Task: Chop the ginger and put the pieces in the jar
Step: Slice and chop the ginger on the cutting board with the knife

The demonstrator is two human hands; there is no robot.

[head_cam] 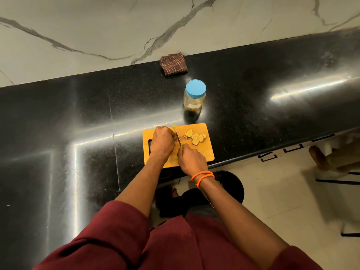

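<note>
Worktop (253, 84): polished black speckled stone, strongly reflective, set against a pale veined marble wall. Chopping board (202, 152): flat rectangular wood, rounded corners, a handle slot at its left end, lying at the near edge of the worktop. Left hand (162, 141): fingers curled down onto the board; what it grips beneath is hidden. Right hand (191, 159): curled round the handle of a knife (177, 137), whose narrow blade runs away from the person, just beside the left hand. Ginger slices (195, 137): pale yellow oval discs, clustered on the board right of the blade. Jar (194, 98): clear, cylindrical, upright on the worktop beyond the board, smooth blue lid on. Cloth (173, 64): brown checked weave, folded, at the wall. Right wrist carries orange braided cords (203, 175).
</note>
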